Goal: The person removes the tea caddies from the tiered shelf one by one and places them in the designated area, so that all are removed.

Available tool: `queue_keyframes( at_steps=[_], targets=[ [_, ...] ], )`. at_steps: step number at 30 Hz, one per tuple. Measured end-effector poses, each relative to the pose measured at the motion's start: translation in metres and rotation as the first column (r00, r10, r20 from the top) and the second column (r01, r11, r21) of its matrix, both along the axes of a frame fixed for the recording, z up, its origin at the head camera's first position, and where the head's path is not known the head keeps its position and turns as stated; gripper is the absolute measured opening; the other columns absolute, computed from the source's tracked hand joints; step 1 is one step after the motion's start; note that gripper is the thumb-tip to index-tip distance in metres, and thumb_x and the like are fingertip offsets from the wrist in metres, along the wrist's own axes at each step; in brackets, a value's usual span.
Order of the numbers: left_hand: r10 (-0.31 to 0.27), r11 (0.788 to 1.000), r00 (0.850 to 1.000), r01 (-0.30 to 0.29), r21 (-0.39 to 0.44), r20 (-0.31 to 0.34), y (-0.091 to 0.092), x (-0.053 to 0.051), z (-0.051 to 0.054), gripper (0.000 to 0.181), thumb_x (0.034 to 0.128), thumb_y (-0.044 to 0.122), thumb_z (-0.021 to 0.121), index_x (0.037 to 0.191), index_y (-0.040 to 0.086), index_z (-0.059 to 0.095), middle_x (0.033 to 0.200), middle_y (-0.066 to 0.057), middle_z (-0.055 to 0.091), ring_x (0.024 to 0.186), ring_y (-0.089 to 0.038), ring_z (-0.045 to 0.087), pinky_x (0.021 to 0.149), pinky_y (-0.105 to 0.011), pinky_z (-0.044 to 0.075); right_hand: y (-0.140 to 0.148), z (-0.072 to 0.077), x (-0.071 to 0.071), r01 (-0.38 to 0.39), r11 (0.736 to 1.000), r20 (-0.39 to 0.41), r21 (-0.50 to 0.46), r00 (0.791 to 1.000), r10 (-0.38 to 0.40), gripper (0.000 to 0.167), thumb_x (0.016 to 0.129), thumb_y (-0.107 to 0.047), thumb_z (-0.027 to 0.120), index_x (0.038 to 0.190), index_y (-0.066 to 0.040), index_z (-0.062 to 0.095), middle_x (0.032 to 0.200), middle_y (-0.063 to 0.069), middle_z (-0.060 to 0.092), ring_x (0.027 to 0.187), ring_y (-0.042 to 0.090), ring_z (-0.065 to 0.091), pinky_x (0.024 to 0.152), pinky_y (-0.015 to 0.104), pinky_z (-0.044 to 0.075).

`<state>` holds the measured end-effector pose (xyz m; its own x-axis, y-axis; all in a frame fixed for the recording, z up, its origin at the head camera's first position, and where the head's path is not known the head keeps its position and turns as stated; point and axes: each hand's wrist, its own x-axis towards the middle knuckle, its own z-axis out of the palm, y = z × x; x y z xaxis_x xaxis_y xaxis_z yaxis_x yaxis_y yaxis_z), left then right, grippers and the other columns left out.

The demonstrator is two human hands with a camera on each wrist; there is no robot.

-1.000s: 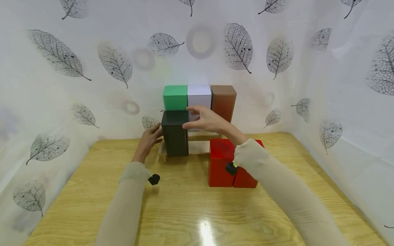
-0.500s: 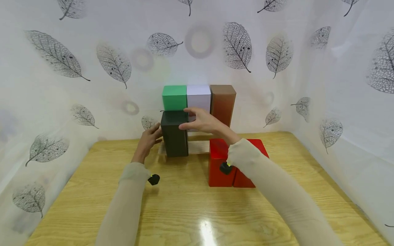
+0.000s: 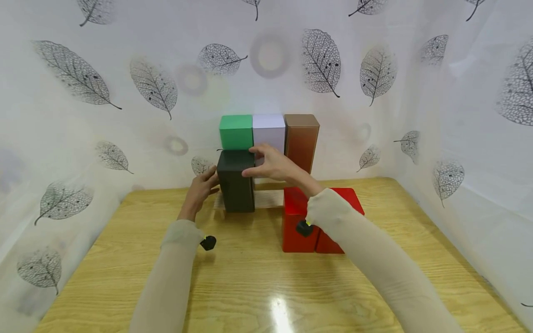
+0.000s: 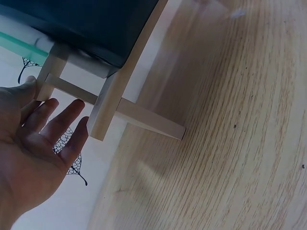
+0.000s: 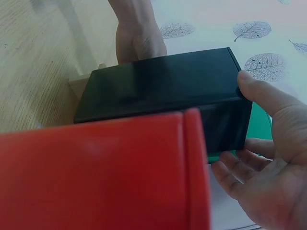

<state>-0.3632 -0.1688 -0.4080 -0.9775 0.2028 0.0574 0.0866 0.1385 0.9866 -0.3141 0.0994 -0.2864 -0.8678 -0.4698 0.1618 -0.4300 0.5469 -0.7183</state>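
Note:
A tall black box (image 3: 236, 189) stands upright at the front left of a low wooden rack (image 3: 268, 199). My right hand (image 3: 272, 163) holds its upper right part, the thumb at the front edge and the fingers toward the back; the right wrist view shows this thumb and these fingers (image 5: 235, 165) at the box's top end. At the box's left side is my left hand (image 3: 201, 188), its fingers loosely bent. In the left wrist view the left fingers (image 4: 64, 117) lie by the rack's end bars, below the black box; whether they touch the wood I cannot tell.
Behind the black box stand a green box (image 3: 236, 132), a white box (image 3: 268, 132) and a brown box (image 3: 301, 143) in a row. Two red boxes (image 3: 298, 231) stand on the wooden table (image 3: 237, 286) under my right forearm. A leaf-patterned curtain (image 3: 158, 27) surrounds the table.
My right hand has shifted slightly left, its thumb now further over the black box's front edge. The left hand and the boxes stay nearly where they were.

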Motion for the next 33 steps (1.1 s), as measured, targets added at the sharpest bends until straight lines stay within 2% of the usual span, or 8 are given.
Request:
queue_keyframes(
  at_steps=[9,15,17,20,22,25,28,33],
  targets=[
    [0.017,0.999,1.000,-0.018,-0.028,-0.016,0.000,0.000,-0.001,0.062,0.1116,0.036,0.048,0.165,0.012,0.025,0.170,-0.007,0.024,0.144,-0.035,0.045,0.115,-0.047,0.044,-0.002,0.001,0.005,-0.030,0.999,0.004,0.041,1.000,0.030,0.086,0.088,-0.037,0.081,0.155,0.000,0.042,0.138,0.012,0.042,0.122,0.026,0.045,0.099,0.037,0.050],
    [0.010,1.000,1.000,-0.011,-0.030,-0.025,-0.001,0.000,-0.002,0.064,0.1112,0.037,0.049,0.165,0.012,0.025,0.169,-0.008,0.025,0.144,-0.035,0.045,0.116,-0.047,0.043,-0.002,0.002,0.007,-0.023,0.999,0.005,0.043,1.000,0.023,0.084,0.089,-0.036,0.081,0.154,0.001,0.044,0.137,0.013,0.043,0.123,0.026,0.046,0.101,0.037,0.050],
    [-0.002,1.000,1.000,0.002,-0.022,-0.014,0.001,0.006,0.006,0.063,0.1119,0.033,0.048,0.164,0.009,0.024,0.169,-0.010,0.023,0.144,-0.037,0.043,0.116,-0.048,0.042,-0.001,0.002,0.008,-0.017,0.999,0.006,0.048,1.000,0.017,0.085,0.088,-0.037,0.081,0.154,0.001,0.045,0.139,0.013,0.043,0.125,0.027,0.047,0.103,0.037,0.050],
    [-0.010,1.000,1.000,0.009,-0.015,-0.015,0.001,0.006,0.007,0.062,0.1124,0.031,0.047,0.165,0.009,0.023,0.169,-0.010,0.022,0.145,-0.038,0.042,0.117,-0.049,0.041,-0.001,0.003,0.008,-0.013,0.999,0.003,0.044,1.000,0.013,0.085,0.087,-0.038,0.082,0.153,0.001,0.046,0.140,0.013,0.044,0.125,0.027,0.048,0.106,0.038,0.050],
    [-0.011,1.000,1.000,0.011,-0.012,-0.012,0.000,0.006,0.006,0.061,0.1125,0.030,0.047,0.165,0.009,0.022,0.169,-0.010,0.021,0.145,-0.038,0.042,0.117,-0.049,0.041,0.000,0.003,0.008,-0.018,0.999,0.003,0.040,1.000,0.018,0.085,0.087,-0.038,0.082,0.153,0.001,0.046,0.140,0.013,0.044,0.125,0.027,0.049,0.106,0.038,0.050],
    [-0.005,1.000,1.000,0.005,-0.015,-0.021,-0.001,0.000,-0.001,0.062,0.1122,0.032,0.048,0.165,0.012,0.022,0.169,-0.008,0.023,0.144,-0.037,0.044,0.116,-0.048,0.043,0.001,0.002,0.008,-0.033,0.999,0.019,0.019,0.999,0.033,0.085,0.087,-0.036,0.083,0.153,0.001,0.045,0.140,0.013,0.043,0.125,0.026,0.051,0.106,0.036,0.051],
    [-0.010,1.000,1.000,0.010,0.001,-0.004,0.000,0.002,0.003,0.061,0.1125,0.028,0.047,0.165,0.010,0.021,0.169,-0.010,0.023,0.144,-0.038,0.043,0.116,-0.049,0.042,0.002,0.002,0.007,-0.047,0.999,0.046,0.010,0.998,0.047,0.087,0.086,-0.035,0.083,0.154,0.000,0.042,0.142,0.013,0.044,0.126,0.027,0.053,0.105,0.036,0.052],
    [-0.022,1.000,1.000,0.022,0.010,0.015,0.003,0.017,0.020,0.061,0.1123,0.022,0.047,0.164,0.002,0.020,0.168,-0.015,0.021,0.144,-0.042,0.042,0.116,-0.052,0.041,0.004,0.002,0.007,-0.067,0.997,0.055,0.031,0.996,0.065,0.087,0.087,-0.036,0.083,0.156,-0.001,0.042,0.145,0.014,0.050,0.127,0.032,0.055,0.106,0.038,0.052]
  ],
)
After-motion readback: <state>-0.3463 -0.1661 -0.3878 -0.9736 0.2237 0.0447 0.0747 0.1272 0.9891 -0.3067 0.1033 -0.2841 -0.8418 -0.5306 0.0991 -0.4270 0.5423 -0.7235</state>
